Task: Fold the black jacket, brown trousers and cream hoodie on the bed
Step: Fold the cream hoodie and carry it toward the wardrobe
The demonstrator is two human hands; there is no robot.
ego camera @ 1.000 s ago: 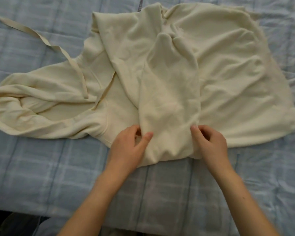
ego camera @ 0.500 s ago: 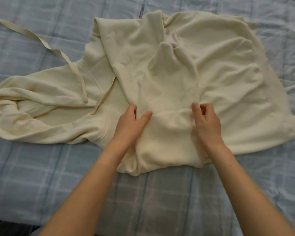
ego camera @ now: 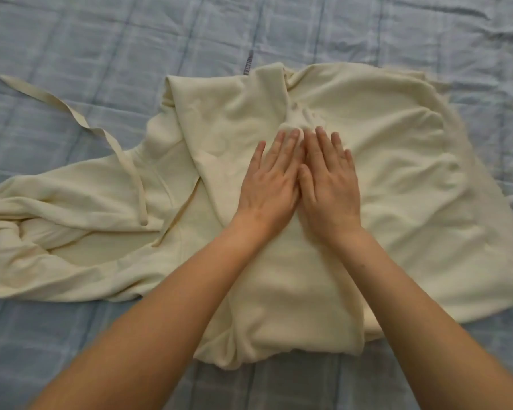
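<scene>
Drawstring (ego camera: 71,112) first, as we read from the left: a flat cream ribbon trailing across the blue checked bed (ego camera: 71,39) and running down into the hood (ego camera: 57,220), which lies rumpled and open at the far left. Next comes the body of the cream hoodie (ego camera: 397,179), spread creased over the middle of the bed, with a sleeve (ego camera: 293,297) folded back over it and reaching to the near edge. On that folded part we see our left hand (ego camera: 271,184) pressed flat, fingers straight, and touching it on its right our right hand (ego camera: 328,184), likewise flat. Both hands lie side by side, palms down, gripping nothing.
</scene>
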